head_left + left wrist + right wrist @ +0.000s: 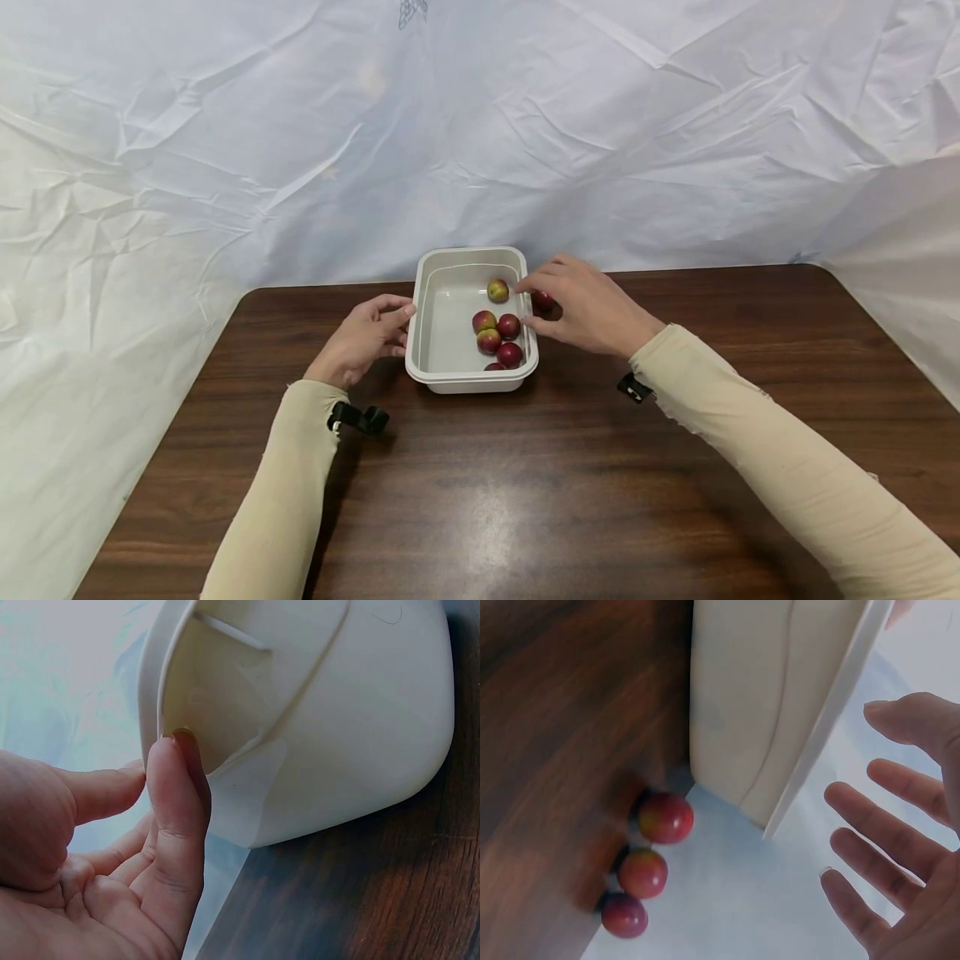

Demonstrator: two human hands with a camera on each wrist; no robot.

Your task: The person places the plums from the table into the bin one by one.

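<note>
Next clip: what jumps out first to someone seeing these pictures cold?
A white plastic tub sits at the far middle of the dark wooden table, with small red-and-yellow fruits gathered along its right side. The left hand touches the tub's left rim, and the right hand hovers open at its right rim. The right wrist view shows three more fruits on the table outside the tub.

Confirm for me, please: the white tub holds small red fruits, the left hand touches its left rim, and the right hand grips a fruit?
Not quite: the right hand grips nothing. The right wrist view shows its fingers spread and empty beside the white tub. The small red fruits and the left hand are as stated.
</note>
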